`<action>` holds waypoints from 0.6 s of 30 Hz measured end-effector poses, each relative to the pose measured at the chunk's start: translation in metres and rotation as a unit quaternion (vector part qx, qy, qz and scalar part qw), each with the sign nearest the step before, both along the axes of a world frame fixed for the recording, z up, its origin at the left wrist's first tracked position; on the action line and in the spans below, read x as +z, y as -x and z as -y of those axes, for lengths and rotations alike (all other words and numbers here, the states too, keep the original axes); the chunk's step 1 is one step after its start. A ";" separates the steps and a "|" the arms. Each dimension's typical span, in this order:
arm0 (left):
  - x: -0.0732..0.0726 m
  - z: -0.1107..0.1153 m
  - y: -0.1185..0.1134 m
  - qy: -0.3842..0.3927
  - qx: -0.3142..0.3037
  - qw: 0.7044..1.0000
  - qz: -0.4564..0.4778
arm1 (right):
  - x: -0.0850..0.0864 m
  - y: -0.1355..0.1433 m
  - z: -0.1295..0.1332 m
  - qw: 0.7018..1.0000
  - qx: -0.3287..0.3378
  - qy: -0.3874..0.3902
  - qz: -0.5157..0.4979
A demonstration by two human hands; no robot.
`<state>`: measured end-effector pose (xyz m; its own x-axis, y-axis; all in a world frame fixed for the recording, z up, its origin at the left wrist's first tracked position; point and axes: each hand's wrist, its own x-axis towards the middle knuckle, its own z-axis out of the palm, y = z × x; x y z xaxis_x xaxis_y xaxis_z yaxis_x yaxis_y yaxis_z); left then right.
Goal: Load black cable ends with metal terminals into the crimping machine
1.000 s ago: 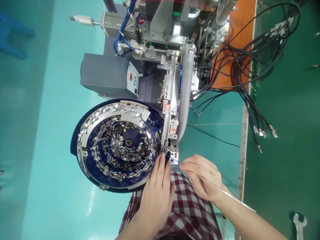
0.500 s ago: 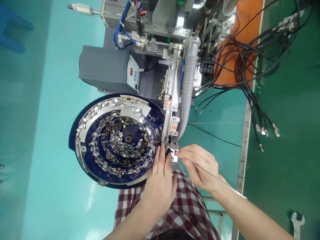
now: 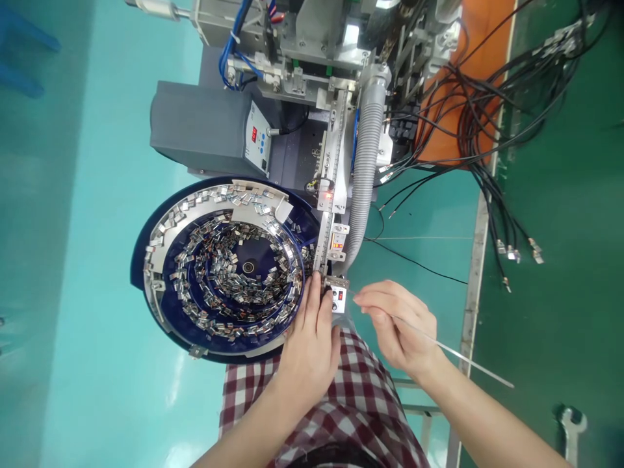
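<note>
My left hand (image 3: 312, 344) lies with its fingers stretched out at the lower end of the metal feeder track (image 3: 329, 201), beside the rim of the round blue bowl (image 3: 136, 257). Many small metal terminals (image 3: 227, 266) lie in the bowl. My right hand (image 3: 402, 325) is closed round a thin metal rod (image 3: 478, 366), whose far end slants down past my wrist. The rod's near tip is close to a small white sensor box (image 3: 337, 299) with a red display, right of my left fingertips.
A grey controller box (image 3: 202, 127) stands behind the bowl. A ribbed grey hose (image 3: 368, 162) runs along the track. Black cables (image 3: 468, 123) hang over an orange surface (image 3: 480, 39) at the right. A wrench (image 3: 572, 432) lies at the lower right.
My right hand has moved slightly right, away from the track end, and the rod now sticks out farther past the wrist. The sensor box is more exposed. My left hand has barely moved.
</note>
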<state>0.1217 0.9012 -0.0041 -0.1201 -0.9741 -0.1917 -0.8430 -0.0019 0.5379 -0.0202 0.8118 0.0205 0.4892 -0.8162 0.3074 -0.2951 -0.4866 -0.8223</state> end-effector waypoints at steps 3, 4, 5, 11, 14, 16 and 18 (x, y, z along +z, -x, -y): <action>0.000 -0.001 0.002 -0.005 0.008 1.000 -0.001 | 0.001 -0.001 -0.001 1.000 -0.003 -0.007 0.003; 0.000 0.000 0.003 -0.005 0.013 1.000 -0.006 | 0.001 -0.002 -0.001 1.000 -0.004 -0.009 0.004; -0.001 0.001 0.004 -0.003 0.018 1.000 -0.015 | 0.001 -0.002 -0.001 1.000 -0.006 -0.010 0.004; -0.004 0.002 0.002 0.016 0.017 0.999 -0.038 | -0.001 -0.005 0.000 1.000 -0.018 -0.009 -0.001; -0.004 -0.003 0.001 0.021 0.008 0.999 -0.024 | -0.003 -0.008 0.004 1.000 -0.008 -0.005 -0.019; -0.004 -0.008 0.001 0.030 0.004 0.999 -0.009 | -0.005 -0.011 0.007 1.000 0.006 -0.002 -0.020; -0.004 -0.012 0.001 0.032 0.001 0.999 0.007 | -0.009 -0.013 0.009 1.000 0.024 -0.004 -0.017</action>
<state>0.1209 0.9131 -0.0084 -0.1161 -0.9846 -0.1308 -0.8503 0.0305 0.5255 -0.0075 0.8027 0.0120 0.5389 -0.7937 0.2822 -0.2997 -0.4938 -0.8163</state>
